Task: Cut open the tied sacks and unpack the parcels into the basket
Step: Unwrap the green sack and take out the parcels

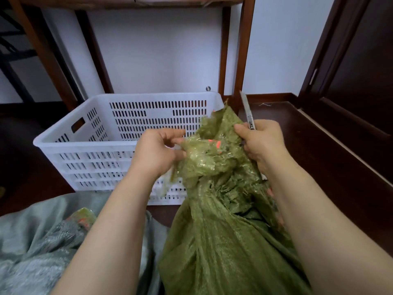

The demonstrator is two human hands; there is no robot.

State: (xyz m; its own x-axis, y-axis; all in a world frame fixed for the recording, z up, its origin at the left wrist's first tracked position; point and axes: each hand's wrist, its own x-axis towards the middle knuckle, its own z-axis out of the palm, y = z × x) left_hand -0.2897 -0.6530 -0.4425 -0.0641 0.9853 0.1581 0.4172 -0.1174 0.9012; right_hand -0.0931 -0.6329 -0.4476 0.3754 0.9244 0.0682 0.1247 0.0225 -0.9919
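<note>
Here, head view. One green sack (212,241): upright between my forearms, neck bunched, just in front of the white basket (102,145). My left hand (157,152): pinching the sack's crumpled mouth. My right hand (261,143): gripping a slim knife (246,109), tip upward, thumb against the sack. One grey sack (32,241): lying lower left.

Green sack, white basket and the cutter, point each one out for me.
green sack (212,241), head view, on its gathered body below the neck.
white basket (148,97), head view, on the far rim.
cutter (246,109), head view, on the bare blade.
</note>
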